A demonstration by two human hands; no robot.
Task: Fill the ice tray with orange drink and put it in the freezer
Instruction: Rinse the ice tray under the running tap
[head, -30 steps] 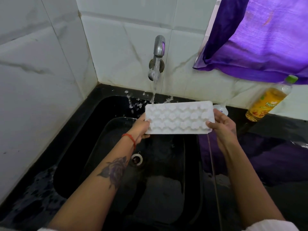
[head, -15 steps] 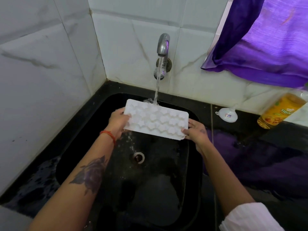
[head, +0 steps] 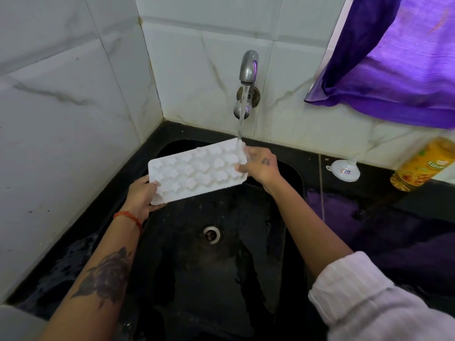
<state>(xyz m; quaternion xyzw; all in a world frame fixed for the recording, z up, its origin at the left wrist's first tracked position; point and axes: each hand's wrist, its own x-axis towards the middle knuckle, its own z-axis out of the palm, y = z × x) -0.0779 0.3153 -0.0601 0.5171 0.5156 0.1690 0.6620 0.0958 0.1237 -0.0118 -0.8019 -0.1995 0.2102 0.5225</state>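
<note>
I hold a white ice tray [head: 197, 169] with heart-shaped cells over the black sink [head: 293, 173]. My left hand [head: 141, 193] grips its near left end and my right hand [head: 261, 163] grips its far right end. The tray tilts, right end raised. Water runs from the metal tap [head: 248, 67] onto the tray's right end by my right fingers. A bottle of orange drink [head: 421, 164] stands on the counter at the right, blurred, its top out of sight.
A small white funnel [head: 343, 169] lies on the black counter [head: 369, 210] between sink and bottle. The drain [head: 211, 233] sits in the sink's middle. White tiled walls close in the left and back. A purple curtain [head: 394, 57] hangs upper right.
The tray has shifted left and tilted the other way, its right end now raised. The stream now hits the right end instead of the left part.
</note>
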